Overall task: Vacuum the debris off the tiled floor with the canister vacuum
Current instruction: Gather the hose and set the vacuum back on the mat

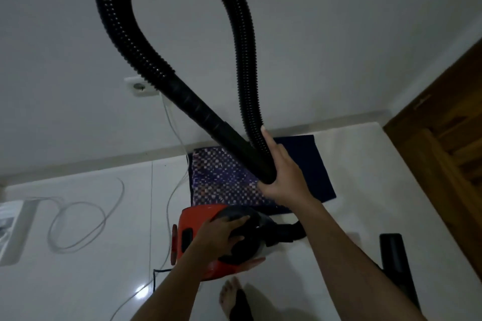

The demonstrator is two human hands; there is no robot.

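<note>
A red and black canister vacuum (pixel 193 232) sits on the white tiled floor (pixel 339 216) below me. My left hand (pixel 221 236) grips its dark top. My right hand (pixel 283 177) holds the black ribbed hose (pixel 114 34) where its two runs cross, one of them a smooth rigid section. The hose arcs up in a tall loop in front of the white wall. The hose's far end joins the vacuum at a black cuff (pixel 289 232), partly hidden by my right forearm. No debris shows clearly on the floor.
A dark blue checkered mat (pixel 224 180) lies against the wall. A white cord (pixel 78 227) coils on the floor at left and runs to a wall socket (pixel 138 86). A black nozzle piece (pixel 393 255) lies at right beside a wooden door (pixel 448 143). My bare foot (pixel 230 294) stands below.
</note>
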